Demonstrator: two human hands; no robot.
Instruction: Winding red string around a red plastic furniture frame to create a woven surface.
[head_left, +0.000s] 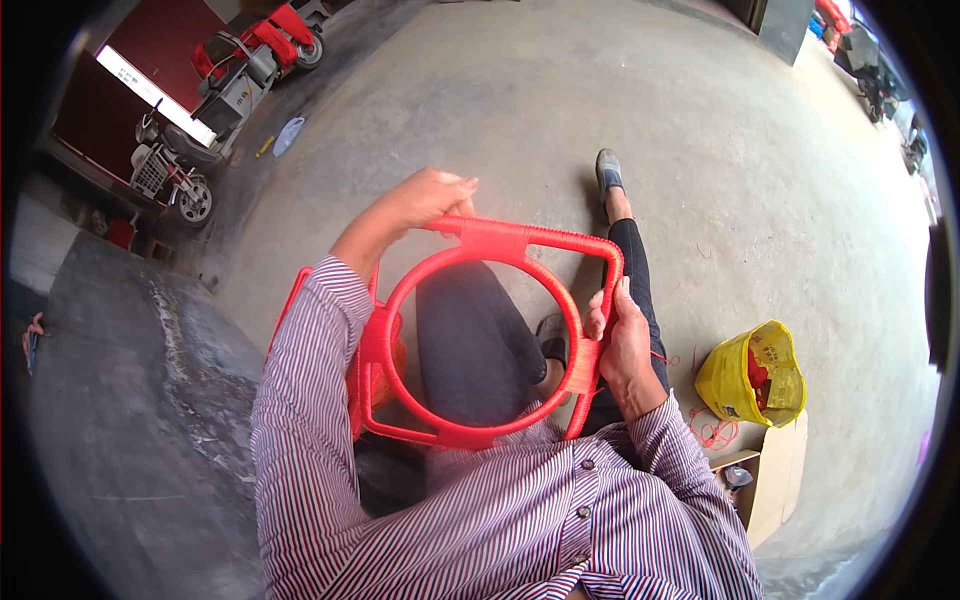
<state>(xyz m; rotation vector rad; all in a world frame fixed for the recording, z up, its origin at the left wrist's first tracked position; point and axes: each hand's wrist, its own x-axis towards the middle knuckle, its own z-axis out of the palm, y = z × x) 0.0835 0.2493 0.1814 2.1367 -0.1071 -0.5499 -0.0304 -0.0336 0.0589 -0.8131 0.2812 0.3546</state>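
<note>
A square frame (495, 238) wound in red cord, with a round ring (398, 290) inside it, is held tilted above my lap. My left hand (432, 198) is closed at its far left corner; that corner and part of the fingers are hidden. On the right side bar, my right hand (625, 340) grips the frame, thumb up along the outside and fingertips showing on the inner side. A thin red cord (660, 357) trails from beside my right hand toward the floor. More red wrapped bars (290, 305) show beyond my left forearm, partly hidden.
A yellow bag (730, 380) with red material inside stands on the floor at right. Beside it lie loose red cord (715, 432) and an open cardboard box (780, 480). Parked at far left are a scooter (175, 175) and a three-wheeled vehicle (245, 85).
</note>
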